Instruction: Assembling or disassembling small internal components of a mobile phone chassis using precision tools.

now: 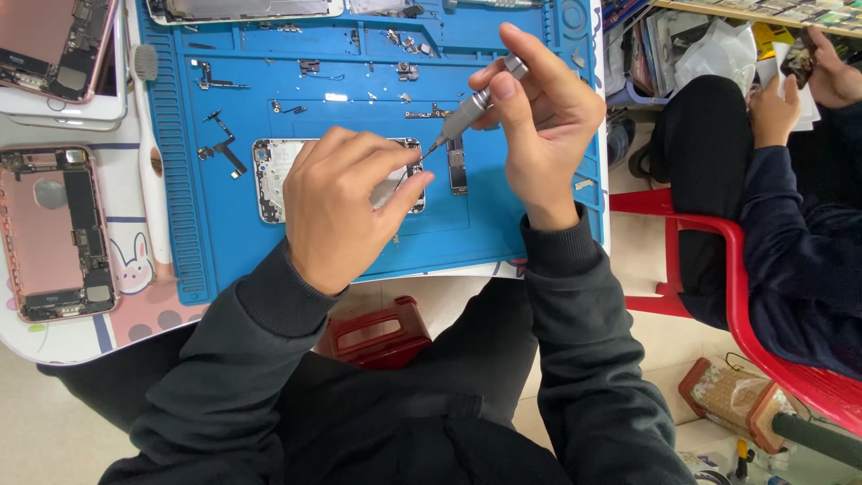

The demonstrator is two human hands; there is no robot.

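I take the blue mat (359, 242) as my landmark. Off its left edge I see an opened pink phone (56, 232) with its insides showing, and another one (56, 43) above it near the mat's top left corner. On the mat's left half lie small loose metal parts (222, 148). At the mat's middle sits a phone frame (274, 175), and my left hand (346, 211) lies over it, fingers curled and pressed down on its right part, thumb and forefinger close together at the frame's right edge. Just right of that, my right hand (543, 126) hovers above the mat, thumb and fingers pinching a grey screwdriver (467, 110) that tilts down to the left, its tip meeting the frame's right edge beside my left fingertips. A small circuit board (458, 171) lies on the mat under the screwdriver. Well to the right of the mat, another person sits on a red chair (718, 269).
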